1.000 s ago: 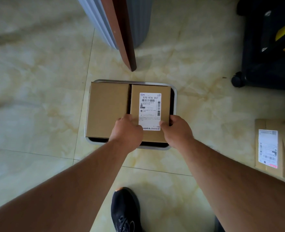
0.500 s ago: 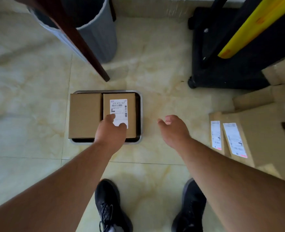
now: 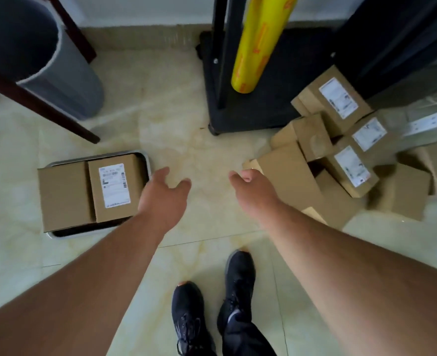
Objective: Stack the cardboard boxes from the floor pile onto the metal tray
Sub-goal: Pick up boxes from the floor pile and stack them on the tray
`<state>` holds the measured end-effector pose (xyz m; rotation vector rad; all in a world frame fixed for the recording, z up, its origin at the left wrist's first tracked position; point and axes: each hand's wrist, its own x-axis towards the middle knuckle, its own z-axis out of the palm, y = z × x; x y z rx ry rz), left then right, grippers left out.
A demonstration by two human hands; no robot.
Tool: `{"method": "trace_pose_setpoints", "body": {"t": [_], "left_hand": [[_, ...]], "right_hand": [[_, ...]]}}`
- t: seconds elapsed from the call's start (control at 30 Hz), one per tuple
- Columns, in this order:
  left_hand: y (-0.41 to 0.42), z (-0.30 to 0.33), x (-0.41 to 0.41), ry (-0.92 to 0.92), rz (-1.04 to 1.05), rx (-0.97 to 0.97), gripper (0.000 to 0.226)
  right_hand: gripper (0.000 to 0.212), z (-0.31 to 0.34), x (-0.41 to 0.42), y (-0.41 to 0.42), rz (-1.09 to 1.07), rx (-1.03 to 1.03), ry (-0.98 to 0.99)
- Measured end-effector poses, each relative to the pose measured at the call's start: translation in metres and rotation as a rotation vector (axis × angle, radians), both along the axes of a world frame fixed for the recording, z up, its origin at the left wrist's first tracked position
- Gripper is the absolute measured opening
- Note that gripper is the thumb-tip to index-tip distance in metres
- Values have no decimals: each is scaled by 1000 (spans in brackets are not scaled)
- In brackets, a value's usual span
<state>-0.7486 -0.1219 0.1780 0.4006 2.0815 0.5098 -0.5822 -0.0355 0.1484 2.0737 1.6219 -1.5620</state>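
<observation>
The metal tray [image 3: 145, 160] lies on the floor at the left with two cardboard boxes side by side in it: a plain one [image 3: 63, 194] and one with a white label [image 3: 113, 186]. My left hand [image 3: 164, 196] hovers just right of the tray, open and empty. My right hand [image 3: 253, 186] is over the floor, fingers loosely curled and empty, right beside the nearest box [image 3: 287, 173] of the floor pile [image 3: 341, 155]. That pile holds several cardboard boxes, some with white labels.
A grey bin [image 3: 45, 68] and a dark wooden table leg [image 3: 37, 104] stand behind the tray. A black cart base [image 3: 251, 109] with a yellow film roll [image 3: 258, 44] is behind the pile. My two black shoes [image 3: 212, 299] are on the tile floor below.
Both hands let go of the labelled box, which now rests in the tray. They have moved right toward the floor pile, and the view has swung right to show the pile.
</observation>
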Motion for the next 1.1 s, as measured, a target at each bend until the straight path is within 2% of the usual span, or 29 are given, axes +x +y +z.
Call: {"method": "trace_pose_setpoints", "body": {"t": [0.3, 0.5, 0.77, 1.0, 1.1], "left_hand": [[27, 33, 102, -120, -173, 70, 69], [36, 33, 170, -161, -233, 48, 69], [45, 42, 279, -117, -313, -29, 65], [78, 66, 379, -114, -299, -2, 63], [92, 68, 418, -113, -332, 12, 52]], "right_hand": [[60, 54, 125, -3, -243, 56, -55], [61, 51, 203, -11, -334, 42, -111], [62, 41, 324, -5, -403, 24, -124], [65, 75, 434, 28, -366, 33, -118], [66, 84, 477, 48, -324, 61, -172]]}}
